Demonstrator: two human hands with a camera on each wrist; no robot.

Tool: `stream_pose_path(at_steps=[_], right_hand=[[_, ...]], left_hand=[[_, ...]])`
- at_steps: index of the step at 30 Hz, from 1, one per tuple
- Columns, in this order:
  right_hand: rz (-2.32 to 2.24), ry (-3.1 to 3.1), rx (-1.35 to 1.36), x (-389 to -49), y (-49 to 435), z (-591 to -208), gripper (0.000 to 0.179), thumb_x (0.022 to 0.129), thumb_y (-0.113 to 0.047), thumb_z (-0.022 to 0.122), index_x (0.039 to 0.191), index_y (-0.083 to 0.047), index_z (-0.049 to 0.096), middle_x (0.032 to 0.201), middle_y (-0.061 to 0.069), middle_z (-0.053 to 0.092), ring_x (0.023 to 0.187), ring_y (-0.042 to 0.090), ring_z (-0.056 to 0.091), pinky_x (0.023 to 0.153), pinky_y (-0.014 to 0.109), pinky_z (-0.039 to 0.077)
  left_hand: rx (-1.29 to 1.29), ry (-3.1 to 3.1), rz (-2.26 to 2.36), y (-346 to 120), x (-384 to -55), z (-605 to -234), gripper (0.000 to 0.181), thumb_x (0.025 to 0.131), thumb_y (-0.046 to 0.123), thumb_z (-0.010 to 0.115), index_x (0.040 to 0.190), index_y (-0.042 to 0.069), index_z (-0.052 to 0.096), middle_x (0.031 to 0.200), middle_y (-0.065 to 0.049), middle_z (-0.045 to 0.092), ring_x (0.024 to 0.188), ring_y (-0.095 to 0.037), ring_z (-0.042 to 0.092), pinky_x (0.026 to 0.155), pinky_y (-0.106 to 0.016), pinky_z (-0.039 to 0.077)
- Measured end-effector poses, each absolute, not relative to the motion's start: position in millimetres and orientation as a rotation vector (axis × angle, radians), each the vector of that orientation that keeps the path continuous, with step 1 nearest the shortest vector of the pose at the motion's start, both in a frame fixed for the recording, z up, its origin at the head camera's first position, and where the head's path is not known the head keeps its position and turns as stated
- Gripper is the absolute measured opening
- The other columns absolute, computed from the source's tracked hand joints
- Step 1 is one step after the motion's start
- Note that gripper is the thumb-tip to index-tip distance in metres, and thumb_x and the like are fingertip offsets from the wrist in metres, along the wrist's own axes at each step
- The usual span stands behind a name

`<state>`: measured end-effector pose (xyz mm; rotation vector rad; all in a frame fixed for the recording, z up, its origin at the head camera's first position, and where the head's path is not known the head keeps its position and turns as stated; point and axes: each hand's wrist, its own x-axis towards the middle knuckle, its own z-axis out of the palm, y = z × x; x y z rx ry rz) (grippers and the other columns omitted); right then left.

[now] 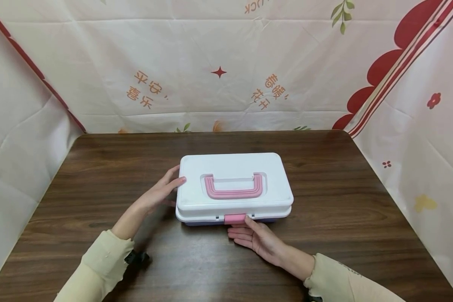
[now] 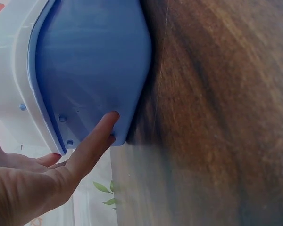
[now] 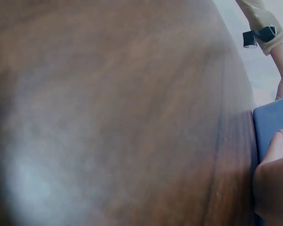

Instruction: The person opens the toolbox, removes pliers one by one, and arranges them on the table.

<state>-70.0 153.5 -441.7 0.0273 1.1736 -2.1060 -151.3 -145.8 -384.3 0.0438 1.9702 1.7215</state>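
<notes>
A storage box with a white lid (image 1: 234,163), a pink carry handle (image 1: 234,194) folded flat and a pink latch (image 1: 233,219) sits closed on the table. Its blue base (image 2: 94,61) shows best in the left wrist view. My left hand (image 1: 159,192) rests against the box's left end, thumb at the lid's edge and extended fingers (image 2: 96,139) touching the blue side. At the front, my right hand (image 1: 265,244) has its thumb on the latch's right end, with the other fingers stretched out below it. The right wrist view catches only part of this hand (image 3: 276,186).
The dark wooden table (image 1: 98,167) stretches around the box on all sides. A pale printed cloth (image 1: 211,46) hangs behind the table and along both sides. A black strap device (image 3: 259,36) is worn on the left wrist.
</notes>
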Motion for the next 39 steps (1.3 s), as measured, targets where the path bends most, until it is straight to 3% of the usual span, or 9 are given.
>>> stream_pose_path(at_steps=[13, 23, 31, 39], right_hand=[[-2.084, 1.307, 0.051, -66, 152, -434, 0.059, 0.093, -0.037, 0.041, 0.116, 0.017, 0.040, 0.099, 0.022, 0.060, 0.095, 0.027, 0.057, 0.085, 0.034, 0.042], [-2.044, 1.359, 0.026, -68, 153, -427, 0.057, 0.093, -0.034, 0.042, 0.118, 0.017, 0.041, 0.102, 0.027, 0.058, 0.096, 0.029, 0.057, 0.084, 0.036, 0.042], [-1.933, 1.518, 0.058, -71, 154, -423, 0.065, 0.090, -0.043, 0.046, 0.117, 0.016, 0.043, 0.098, 0.026, 0.059, 0.093, 0.030, 0.058, 0.082, 0.039, 0.043], [-1.841, 1.532, -0.055, -76, 161, -420, 0.052, 0.090, -0.028, 0.050, 0.118, 0.015, 0.042, 0.106, 0.026, 0.056, 0.097, 0.031, 0.056, 0.085, 0.039, 0.041]], left_hand=[[0.043, 1.970, 1.721, -145, -151, -383, 0.073, 0.087, 0.045, 0.049, 0.141, 0.019, 0.007, 0.136, -0.019, 0.021, 0.119, -0.037, 0.031, 0.080, -0.052, 0.041], [0.052, 1.971, 1.712, -146, -150, -383, 0.074, 0.087, 0.045, 0.048, 0.141, 0.018, 0.005, 0.136, -0.020, 0.021, 0.120, -0.038, 0.030, 0.079, -0.053, 0.041], [0.047, 1.970, 1.713, -145, -151, -384, 0.074, 0.087, 0.046, 0.048, 0.141, 0.019, 0.006, 0.137, -0.020, 0.020, 0.120, -0.037, 0.029, 0.080, -0.054, 0.040], [0.050, 1.976, 1.707, -146, -151, -384, 0.075, 0.086, 0.048, 0.048, 0.141, 0.020, 0.006, 0.136, -0.019, 0.021, 0.120, -0.037, 0.030, 0.079, -0.053, 0.041]])
